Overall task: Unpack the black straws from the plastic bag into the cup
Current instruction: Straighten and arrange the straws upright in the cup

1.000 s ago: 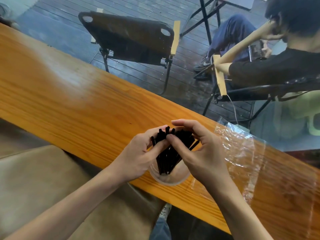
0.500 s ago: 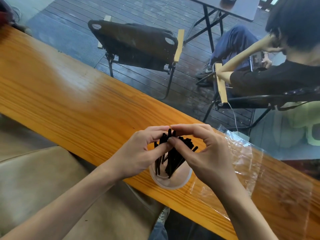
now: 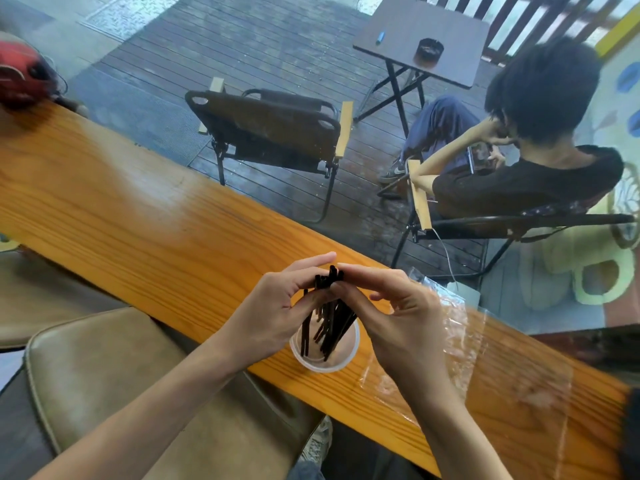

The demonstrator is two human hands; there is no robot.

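A bundle of black straws (image 3: 330, 318) stands in a clear plastic cup (image 3: 341, 363) on the orange wooden counter (image 3: 145, 230). My left hand (image 3: 277, 313) and my right hand (image 3: 394, 317) meet over the cup, fingers pinched around the upper ends of the straws. One straw leans apart at the cup's left side. The clear plastic bag (image 3: 460, 344) lies flat and crumpled on the counter just right of the cup, partly under my right wrist.
A tan cushioned stool (image 3: 114, 386) sits below the counter's near edge. Beyond the glass are a black folding chair (image 3: 273, 129), a seated person (image 3: 526, 168) and a small dark table (image 3: 422, 36). A red object (image 3: 20, 74) rests at the counter's far left.
The view has tilted up and shifted, showing more of the deck. Both hands stay pinched on the straw tops over the cup; the bundle stands more upright and gathered.
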